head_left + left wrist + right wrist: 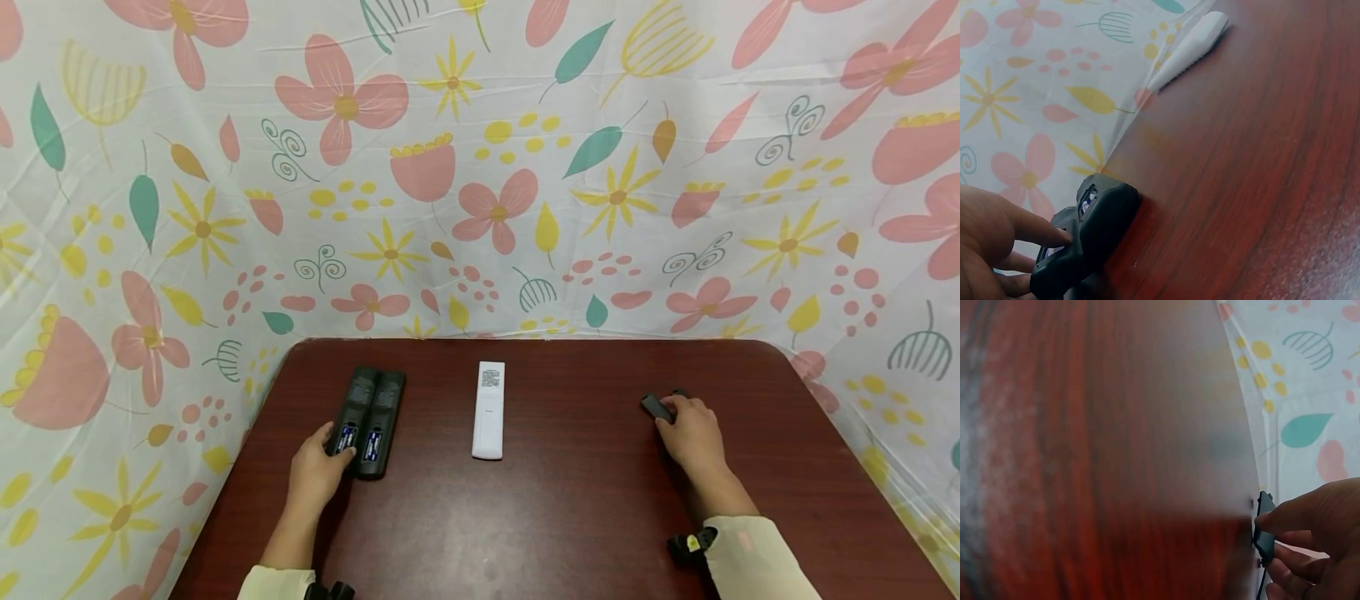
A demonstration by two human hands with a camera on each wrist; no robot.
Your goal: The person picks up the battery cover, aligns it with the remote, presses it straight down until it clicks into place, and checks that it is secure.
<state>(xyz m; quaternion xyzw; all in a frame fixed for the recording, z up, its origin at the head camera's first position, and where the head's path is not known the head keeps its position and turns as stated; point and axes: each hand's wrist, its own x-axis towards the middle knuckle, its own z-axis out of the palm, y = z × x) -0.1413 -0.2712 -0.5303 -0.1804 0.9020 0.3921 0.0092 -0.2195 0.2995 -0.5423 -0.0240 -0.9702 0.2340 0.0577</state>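
Observation:
Two black remotes lie side by side at the table's left, battery bays uncovered with batteries showing. My left hand (pixel 317 471) grips the left remote (pixel 360 400) by its lower part, thumb near the bay; the right remote (pixel 387 408) lies against it. In the left wrist view the fingers of my left hand (pixel 997 244) hold one black remote (pixel 1060 269). My right hand (pixel 692 433) pinches a small dark cover (pixel 657 407) at the table's right; a second dark piece (pixel 681 392) shows just behind. The right wrist view has my right hand (pixel 1316 544) pinching the cover (pixel 1264 534).
A white remote (pixel 488 412) lies face down on the brown table (pixel 570 500), between the two hands. Floral cloth (pixel 495 167) hangs behind the table and along its sides.

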